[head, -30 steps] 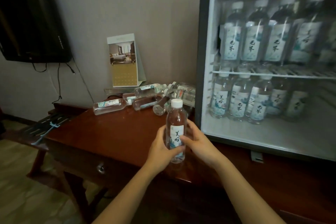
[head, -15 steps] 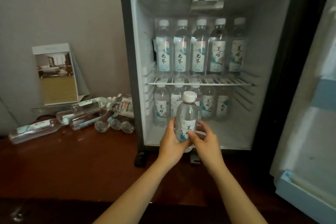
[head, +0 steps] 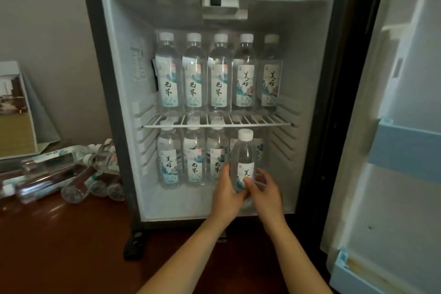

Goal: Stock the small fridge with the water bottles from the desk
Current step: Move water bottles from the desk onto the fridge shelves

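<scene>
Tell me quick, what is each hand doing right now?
Left hand: grips the lower part of the upright water bottle.
Right hand: holds the same bottle from the other side, thumb on its label.

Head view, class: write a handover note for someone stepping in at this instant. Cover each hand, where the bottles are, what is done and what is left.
Hands: the left hand and right hand both grip the held bottle, upright inside the fridge's lower compartment, right of the lower row. Whether it touches the floor is unclear.
Done: five bottles stand in the upper row on the wire shelf, and at least three stand below.
Left: set this one down, then stock the pile of bottles lying on the desk left of the fridge.
</scene>
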A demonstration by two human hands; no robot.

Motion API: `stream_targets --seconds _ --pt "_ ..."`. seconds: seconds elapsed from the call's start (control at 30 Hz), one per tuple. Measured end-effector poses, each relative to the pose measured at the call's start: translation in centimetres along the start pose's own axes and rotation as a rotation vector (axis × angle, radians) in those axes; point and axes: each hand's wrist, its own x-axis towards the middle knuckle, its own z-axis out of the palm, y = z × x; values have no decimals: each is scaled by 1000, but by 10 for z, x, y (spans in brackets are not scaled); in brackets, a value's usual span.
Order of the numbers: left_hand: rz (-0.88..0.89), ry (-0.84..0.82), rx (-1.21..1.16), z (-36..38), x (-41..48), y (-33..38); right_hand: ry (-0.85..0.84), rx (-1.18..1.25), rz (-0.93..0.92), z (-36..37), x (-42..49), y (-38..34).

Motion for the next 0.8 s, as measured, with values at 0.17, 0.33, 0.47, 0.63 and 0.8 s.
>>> stream_targets --seconds 0.17,0.33,0.47,0.63,0.8 --pt "90 -7 147 6 12 -2 54 20 3 7 18 10" --pt "117 88 334 2 11 -9 80 1 33 14 34 19" --pt "114 65 324 -3 15 -11 36 16 22 21 46 19" --pt "112 25 327 -3 21 -14 -47 7 -1 28 54 20" --pt "132 30 356 0 19 -20 -179 30 -43 27 53 19"
